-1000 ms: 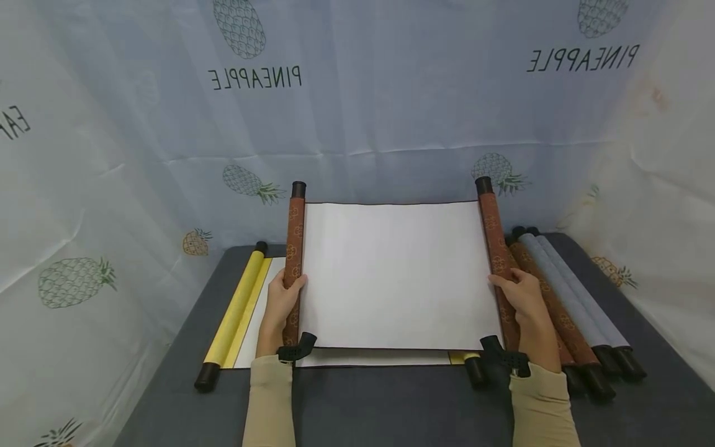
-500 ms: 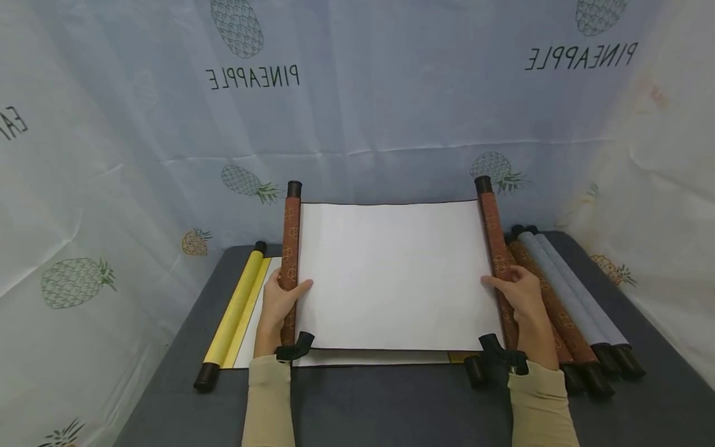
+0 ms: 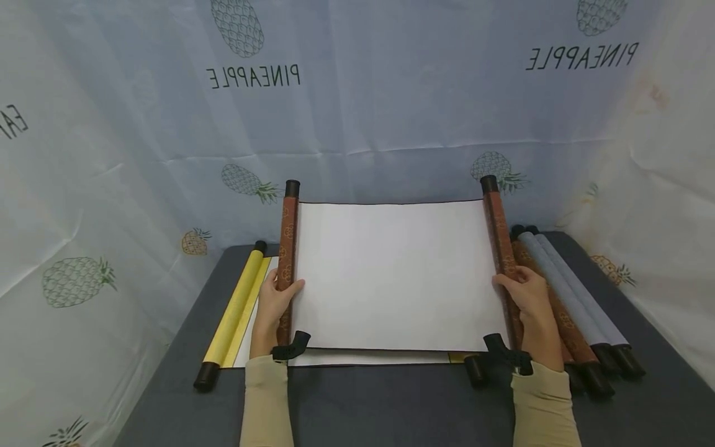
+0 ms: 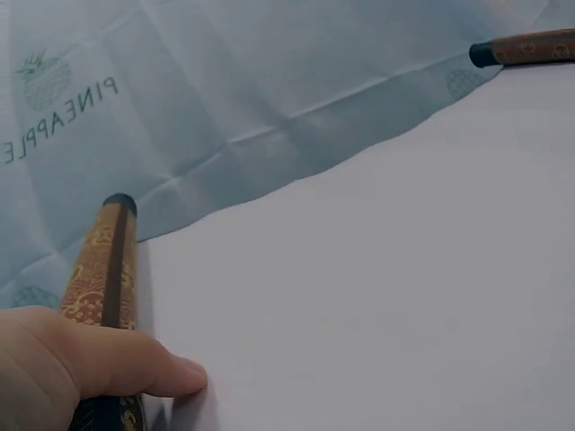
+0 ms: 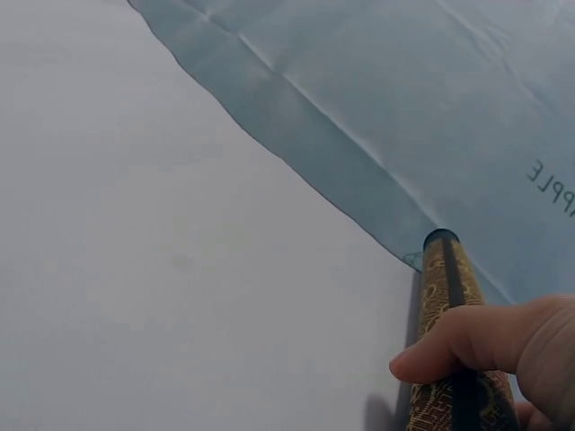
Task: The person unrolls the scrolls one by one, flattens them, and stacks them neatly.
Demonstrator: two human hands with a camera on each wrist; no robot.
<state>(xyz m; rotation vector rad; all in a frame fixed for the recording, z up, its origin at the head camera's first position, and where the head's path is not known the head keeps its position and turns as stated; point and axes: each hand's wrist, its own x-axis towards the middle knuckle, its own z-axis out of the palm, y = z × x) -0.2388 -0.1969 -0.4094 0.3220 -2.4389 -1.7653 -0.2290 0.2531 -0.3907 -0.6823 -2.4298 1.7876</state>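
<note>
A partly unrolled scroll (image 3: 391,273) of blank white paper is stretched between two brown patterned rolls with black end knobs. My left hand (image 3: 274,304) grips the left roll (image 4: 99,269), its thumb lying over the paper's edge. The right roll (image 5: 449,287) is held in my right hand (image 3: 527,301), thumb across its front. The scroll is raised above a yellow-edged scroll (image 3: 237,310) lying open on the table, whose white sheet is mostly hidden. Fingers behind both rolls are largely out of sight.
On the right of the dark table (image 3: 391,410) lie rolled scrolls, a brown one (image 3: 566,316) and grey ones (image 3: 581,298). A pineapple-print curtain (image 3: 380,112) hangs behind and along both sides. A black knob (image 3: 476,371) of the yellow scroll pokes out below the raised paper.
My left hand and its roll have shifted left, and my right hand with its roll slightly right. More white paper shows between the rolls.
</note>
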